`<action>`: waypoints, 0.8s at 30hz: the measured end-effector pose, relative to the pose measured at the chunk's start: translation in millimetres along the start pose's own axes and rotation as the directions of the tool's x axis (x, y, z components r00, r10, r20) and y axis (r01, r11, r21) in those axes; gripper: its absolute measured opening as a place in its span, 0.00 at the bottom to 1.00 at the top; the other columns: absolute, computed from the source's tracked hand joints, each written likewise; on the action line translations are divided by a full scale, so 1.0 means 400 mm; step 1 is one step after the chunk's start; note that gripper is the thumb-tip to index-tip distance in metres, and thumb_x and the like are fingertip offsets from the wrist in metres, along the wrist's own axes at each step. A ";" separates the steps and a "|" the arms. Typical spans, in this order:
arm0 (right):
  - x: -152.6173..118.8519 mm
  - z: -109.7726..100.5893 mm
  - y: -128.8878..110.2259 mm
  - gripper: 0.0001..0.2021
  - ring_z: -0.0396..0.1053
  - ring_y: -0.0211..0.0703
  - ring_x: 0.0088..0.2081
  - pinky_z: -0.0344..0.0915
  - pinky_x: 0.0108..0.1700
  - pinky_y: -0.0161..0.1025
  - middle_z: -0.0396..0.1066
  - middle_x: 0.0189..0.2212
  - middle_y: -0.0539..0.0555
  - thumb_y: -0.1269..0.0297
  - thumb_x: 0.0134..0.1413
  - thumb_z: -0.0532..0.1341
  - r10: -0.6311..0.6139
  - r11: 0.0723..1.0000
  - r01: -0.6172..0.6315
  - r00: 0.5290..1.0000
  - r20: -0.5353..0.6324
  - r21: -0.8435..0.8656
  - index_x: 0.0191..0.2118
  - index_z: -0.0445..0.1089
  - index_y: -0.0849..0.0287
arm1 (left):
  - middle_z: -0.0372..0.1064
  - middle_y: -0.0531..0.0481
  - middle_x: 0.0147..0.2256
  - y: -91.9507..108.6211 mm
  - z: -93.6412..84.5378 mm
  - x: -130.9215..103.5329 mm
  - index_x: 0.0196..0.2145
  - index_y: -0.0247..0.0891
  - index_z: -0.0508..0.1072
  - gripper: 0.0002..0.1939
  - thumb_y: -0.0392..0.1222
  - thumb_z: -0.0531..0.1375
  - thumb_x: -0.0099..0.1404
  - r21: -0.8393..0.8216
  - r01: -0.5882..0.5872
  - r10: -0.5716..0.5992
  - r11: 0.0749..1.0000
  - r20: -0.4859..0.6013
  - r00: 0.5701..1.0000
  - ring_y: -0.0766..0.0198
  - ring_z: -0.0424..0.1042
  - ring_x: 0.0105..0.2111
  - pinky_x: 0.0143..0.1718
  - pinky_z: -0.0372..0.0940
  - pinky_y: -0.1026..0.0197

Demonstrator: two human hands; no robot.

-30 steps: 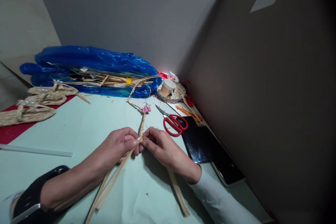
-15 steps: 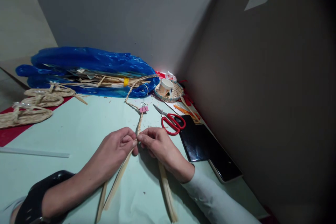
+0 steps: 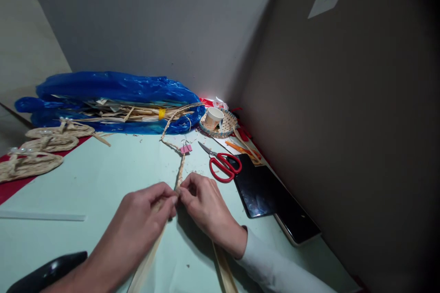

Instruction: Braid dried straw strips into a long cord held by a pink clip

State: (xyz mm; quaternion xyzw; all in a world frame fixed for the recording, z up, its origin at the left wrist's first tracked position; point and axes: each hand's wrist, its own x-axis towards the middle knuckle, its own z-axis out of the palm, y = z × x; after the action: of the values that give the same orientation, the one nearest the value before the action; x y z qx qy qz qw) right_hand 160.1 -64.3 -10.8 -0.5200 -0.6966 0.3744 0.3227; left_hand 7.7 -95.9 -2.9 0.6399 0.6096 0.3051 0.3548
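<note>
A thin straw braid [image 3: 181, 169] runs down from a pink binder clip [image 3: 186, 149] on the table. At its lower end my left hand [image 3: 151, 213] and my right hand [image 3: 204, 203] meet, fingertips nearly touching. Both are closed, pinching the straw there. Flat pale strips [image 3: 147, 263] hang below my left hand, and another strip [image 3: 224, 268] comes out from under my right hand. The fingers partly hide the spot where strips and braid join.
Behind lies a blue plastic bag [image 3: 113, 84] of straw. Red-handled scissors [image 3: 225, 166], a dark tablet [image 3: 256, 187] and a phone [image 3: 297, 224] lie right. A woven basket [image 3: 228, 123] holds a paper cup [image 3: 213, 118]. Straw sandals [image 3: 32, 165] sit left beside a pale strip [image 3: 43, 215].
The view has shifted a little. My left hand has turned and moved slightly down and left, its fingers still at the braid end. My right hand has barely moved.
</note>
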 end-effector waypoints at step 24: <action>0.006 -0.019 -0.005 0.04 0.61 0.35 0.26 0.56 0.31 0.33 0.68 0.21 0.46 0.74 0.50 0.63 0.122 0.803 -0.179 0.983 0.137 0.568 0.26 0.71 0.62 | 0.66 0.55 0.23 -0.018 -0.020 0.080 0.30 0.38 0.73 0.14 0.52 0.64 0.56 -0.345 0.038 0.052 0.938 0.249 0.967 0.61 0.65 0.26 0.30 0.57 0.60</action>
State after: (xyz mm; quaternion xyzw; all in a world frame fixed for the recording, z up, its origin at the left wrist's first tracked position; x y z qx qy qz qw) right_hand 164.8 -60.9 -5.2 -0.4330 -0.5207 0.6165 0.4016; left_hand -0.8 -63.2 -5.8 0.6033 0.4935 0.3243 0.5359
